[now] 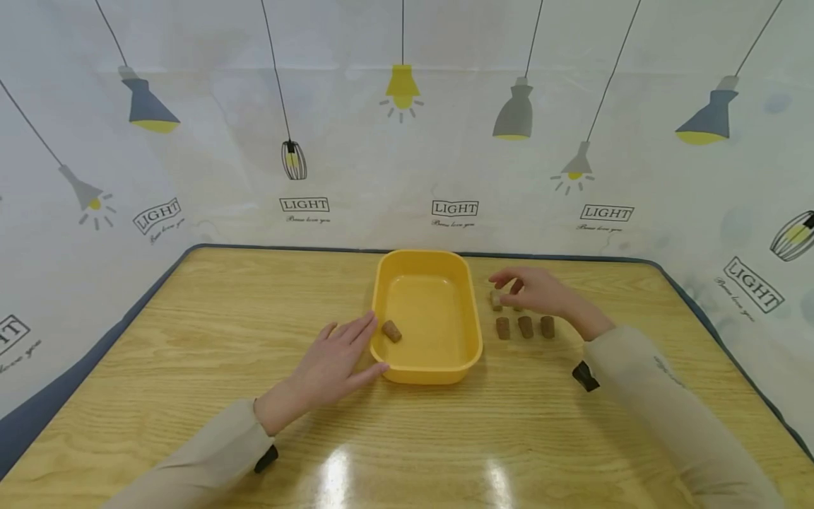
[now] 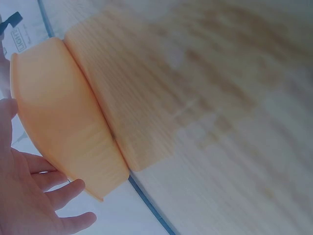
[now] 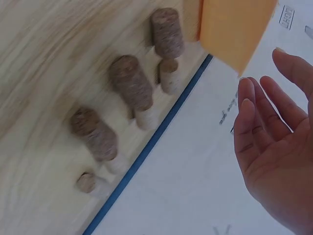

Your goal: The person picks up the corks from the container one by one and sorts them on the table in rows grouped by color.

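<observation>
A yellow plastic tub [image 1: 431, 376] stands on the table, and one brown cork [image 1: 391, 331] lies inside it near the left wall. My left hand [image 1: 333, 364] touches the tub's left rim and near corner with its fingers extended. To the right of the tub, my right hand [image 1: 537, 290] hovers over the back row of corks, partly hiding them. Its fingers are loosely bent, and nothing shows between them in the right wrist view. A back-row cork [image 1: 496, 300] is just under the fingertips. In the front row stand three corks, the middle one [image 1: 524, 326] among them.
The wooden table [image 1: 254, 318] ends at a dark blue edge trim [image 1: 286, 247]. Behind it rises a white covering [image 1: 356, 155] printed with hanging lamps. A black strap piece [image 1: 585, 377] hangs by the right sleeve, and another black piece [image 1: 266, 459] by the left sleeve.
</observation>
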`<state>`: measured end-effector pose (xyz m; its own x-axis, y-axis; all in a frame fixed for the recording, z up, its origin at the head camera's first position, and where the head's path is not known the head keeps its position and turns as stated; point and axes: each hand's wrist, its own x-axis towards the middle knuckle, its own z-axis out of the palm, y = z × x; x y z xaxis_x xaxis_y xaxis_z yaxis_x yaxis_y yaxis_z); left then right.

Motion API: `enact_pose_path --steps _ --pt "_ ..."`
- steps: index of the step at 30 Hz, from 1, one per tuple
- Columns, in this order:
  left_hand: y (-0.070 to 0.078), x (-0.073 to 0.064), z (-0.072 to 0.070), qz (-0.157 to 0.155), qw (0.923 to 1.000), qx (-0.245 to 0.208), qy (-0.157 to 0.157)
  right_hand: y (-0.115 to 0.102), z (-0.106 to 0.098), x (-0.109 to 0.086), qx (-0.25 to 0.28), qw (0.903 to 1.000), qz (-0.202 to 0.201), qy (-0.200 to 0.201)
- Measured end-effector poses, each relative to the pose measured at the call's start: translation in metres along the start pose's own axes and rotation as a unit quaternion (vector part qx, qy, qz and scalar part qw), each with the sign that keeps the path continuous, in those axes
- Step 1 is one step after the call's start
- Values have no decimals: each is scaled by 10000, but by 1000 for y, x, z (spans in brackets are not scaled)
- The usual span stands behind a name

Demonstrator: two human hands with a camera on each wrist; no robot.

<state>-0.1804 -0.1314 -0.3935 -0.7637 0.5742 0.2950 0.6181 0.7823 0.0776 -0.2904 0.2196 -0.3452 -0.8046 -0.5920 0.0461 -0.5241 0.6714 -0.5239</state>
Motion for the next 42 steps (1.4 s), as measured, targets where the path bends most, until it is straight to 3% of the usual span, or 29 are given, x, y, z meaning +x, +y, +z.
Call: enact_pose_path --steps 10,24,34,42 --pt "0 0 0 4 10000 13 14 -36 2 25 -182 9989 -166 -391" --pt "-1 0 1 -1 10000 12 -19 -82 11 65 -210 9950 -785 -589" --pt "0 1 -1 -15 10000 -19 -88 -107 17 87 -376 9908 -439 -1223" --pt "-1 1 0 -16 10000 -13 -88 -117 24 105 -133 9822 229 -1862"
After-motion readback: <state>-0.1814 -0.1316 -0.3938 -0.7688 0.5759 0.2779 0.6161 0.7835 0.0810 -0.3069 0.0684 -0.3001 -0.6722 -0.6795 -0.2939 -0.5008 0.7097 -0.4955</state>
